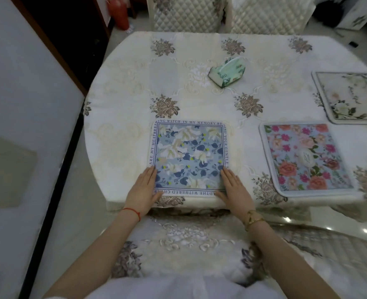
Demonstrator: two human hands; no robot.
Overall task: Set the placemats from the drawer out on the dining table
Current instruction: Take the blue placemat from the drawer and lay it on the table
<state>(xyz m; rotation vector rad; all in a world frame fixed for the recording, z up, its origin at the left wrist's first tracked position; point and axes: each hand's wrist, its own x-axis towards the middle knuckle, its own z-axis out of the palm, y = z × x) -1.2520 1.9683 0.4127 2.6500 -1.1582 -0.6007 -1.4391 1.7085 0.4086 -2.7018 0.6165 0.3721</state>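
Flat hands (142, 188) (235, 188) on blue placemat (189, 152), table edge (199, 201)

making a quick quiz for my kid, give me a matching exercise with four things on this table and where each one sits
Things:
1. blue placemat
2. pink floral placemat
3. white floral placemat
4. tissue pack

Places:
A. far right edge of the table
B. middle of the table, beyond the mats
C. near edge, under both hands
D. near edge, right of the hands

Pairs: 1-C, 2-D, 3-A, 4-B
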